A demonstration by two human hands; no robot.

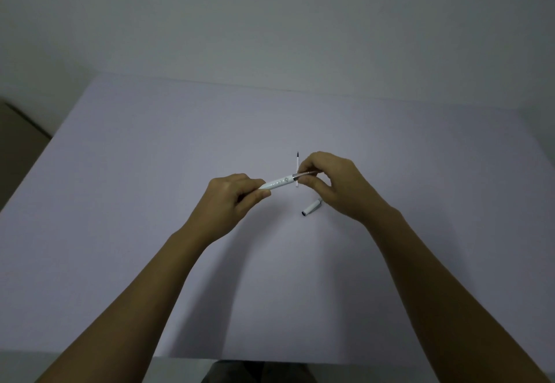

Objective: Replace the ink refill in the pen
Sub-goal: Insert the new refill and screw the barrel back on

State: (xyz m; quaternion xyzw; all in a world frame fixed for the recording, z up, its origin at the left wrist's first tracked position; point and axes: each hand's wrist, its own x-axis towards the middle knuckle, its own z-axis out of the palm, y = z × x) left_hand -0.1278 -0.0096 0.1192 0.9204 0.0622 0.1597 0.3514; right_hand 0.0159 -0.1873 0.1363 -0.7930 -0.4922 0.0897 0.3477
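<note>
My left hand (232, 199) grips the white pen barrel (277, 183), held above the table and pointing up to the right. My right hand (330, 186) pinches the pen's darker, brownish front section (304, 174) at the barrel's open end. A thin white ink refill (297, 162) with a dark tip lies on the table just behind the pen, pointing away from me; its near part is hidden by the pen. The white pen cap (310, 208) lies on the table under my right hand.
The pale lilac table (150, 202) stretches wide to both sides, ending at a grey wall at the back. A brown surface (18, 136) shows past the table's left edge.
</note>
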